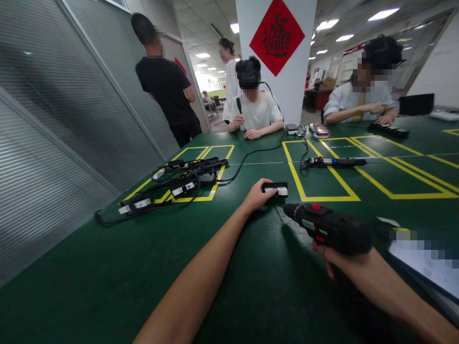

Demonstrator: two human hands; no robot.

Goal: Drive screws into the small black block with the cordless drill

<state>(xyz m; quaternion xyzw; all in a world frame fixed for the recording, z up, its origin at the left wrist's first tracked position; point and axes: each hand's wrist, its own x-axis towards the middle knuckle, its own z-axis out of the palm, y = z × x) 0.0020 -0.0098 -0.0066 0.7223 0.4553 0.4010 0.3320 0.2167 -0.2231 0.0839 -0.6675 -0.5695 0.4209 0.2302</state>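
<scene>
The table (107, 267) is deep green, ruled with bright yellow rectangular outlines (332, 199), and on it show a black drill (337, 229) with red accents, a small black block (280, 185) with a white label (283, 192), a slim black tool (347, 162) banded in blue, and black cables (256, 151). Behind, a red diamond sign (292, 36) with black characters marks a white column (304, 91), and the grey partition (46, 124) is finely striped. One person's shirt (163, 88) is black, another's top (261, 113) off-white.
</scene>
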